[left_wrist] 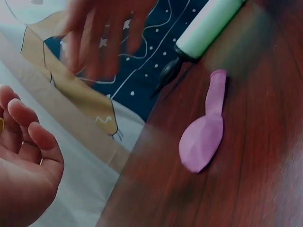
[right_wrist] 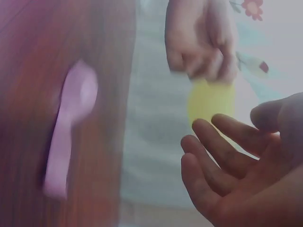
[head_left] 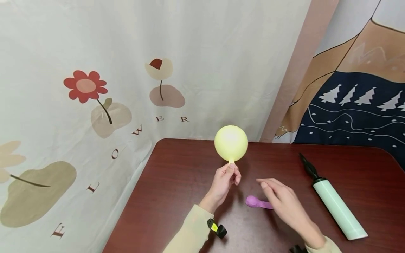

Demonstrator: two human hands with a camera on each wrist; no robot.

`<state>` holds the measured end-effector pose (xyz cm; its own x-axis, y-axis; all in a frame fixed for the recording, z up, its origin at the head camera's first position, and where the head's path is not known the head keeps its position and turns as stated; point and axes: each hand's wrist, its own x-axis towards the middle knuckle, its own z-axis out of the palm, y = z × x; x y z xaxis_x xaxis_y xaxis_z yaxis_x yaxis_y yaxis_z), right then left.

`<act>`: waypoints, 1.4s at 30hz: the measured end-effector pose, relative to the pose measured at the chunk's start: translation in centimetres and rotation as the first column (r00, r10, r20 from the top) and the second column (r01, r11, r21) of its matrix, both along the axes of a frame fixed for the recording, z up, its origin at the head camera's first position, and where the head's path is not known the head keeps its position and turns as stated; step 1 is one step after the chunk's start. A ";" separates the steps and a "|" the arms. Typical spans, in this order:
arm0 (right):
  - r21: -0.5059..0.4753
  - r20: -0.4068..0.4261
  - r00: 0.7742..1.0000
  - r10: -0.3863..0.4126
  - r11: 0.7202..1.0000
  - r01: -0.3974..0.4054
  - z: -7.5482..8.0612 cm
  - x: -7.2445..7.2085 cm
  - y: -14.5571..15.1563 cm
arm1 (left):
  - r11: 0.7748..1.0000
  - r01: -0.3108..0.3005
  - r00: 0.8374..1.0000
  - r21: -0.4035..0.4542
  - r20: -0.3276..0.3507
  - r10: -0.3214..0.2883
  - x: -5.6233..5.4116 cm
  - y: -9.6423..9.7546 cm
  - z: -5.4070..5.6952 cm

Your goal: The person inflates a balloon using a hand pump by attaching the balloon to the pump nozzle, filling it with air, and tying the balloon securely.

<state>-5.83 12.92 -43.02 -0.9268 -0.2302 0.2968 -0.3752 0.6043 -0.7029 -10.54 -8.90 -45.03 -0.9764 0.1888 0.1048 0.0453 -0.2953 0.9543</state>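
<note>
A partly inflated yellow balloon (head_left: pixel 231 142) stands upright above my left hand (head_left: pixel 223 182), whose thumb and fingers pinch its neck. To the right, my right hand (head_left: pixel 286 202) hovers over the table with fingers extended and nothing in them. A flat purple balloon (head_left: pixel 253 201) lies on the table between the two hands, its neck end partly hidden by the right hand in the head view. The whole purple balloon (left_wrist: pixel 203 137) shows in the left wrist view. In the right wrist view the yellow balloon (right_wrist: pixel 210 100) is partly behind the right hand's fingers (right_wrist: pixel 227 153).
A pale green hand pump (head_left: pixel 340 207) with a black nozzle lies on the right of the dark red wooden table (head_left: pixel 164 175). A white curtain (head_left: pixel 202 63) with printed flowers hangs behind the table's back edge, and a navy patterned cloth (head_left: pixel 354 119) hangs at the right.
</note>
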 end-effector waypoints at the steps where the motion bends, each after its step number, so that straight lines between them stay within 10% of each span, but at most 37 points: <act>1: -0.038 0.036 0.999 0.023 0.999 -0.022 0.0 -0.4 -0.8 | 1.000 0.018 1.000 -0.002 -0.007 -0.018 0.1 0.2 0.0; 7: -0.310 0.234 0.961 0.148 0.948 -0.070 0.3 -2.7 -3.6 | 0.995 0.101 0.995 -0.014 -0.020 -0.102 0.8 1.2 0.1; 14: -0.620 0.394 0.814 0.427 0.777 -0.108 0.0 -4.2 -4.6 | 0.986 0.164 0.986 -0.020 -0.019 -0.165 1.2 1.5 -0.3; 22: -0.793 0.367 0.726 0.582 0.604 -0.083 -0.7 -4.9 -4.2 | 0.975 0.219 0.976 0.027 0.010 -0.219 1.5 1.5 -0.6; 35: -0.812 0.405 0.763 0.504 0.582 0.046 -0.9 -4.9 -4.8 | 0.967 0.245 0.963 0.073 0.099 -0.251 2.1 1.8 -1.9; 42: -0.739 0.401 0.814 0.420 0.673 0.017 -1.2 -5.1 -5.4 | 0.980 0.190 0.978 -0.057 0.097 -0.184 2.3 2.0 -2.2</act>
<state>-10.89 7.56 -44.20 -0.9307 -0.3636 -0.0409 0.1127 -0.1786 -0.9775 -8.29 -6.92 -47.19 -0.9279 0.3729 -0.0011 -0.0924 -0.2272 0.9695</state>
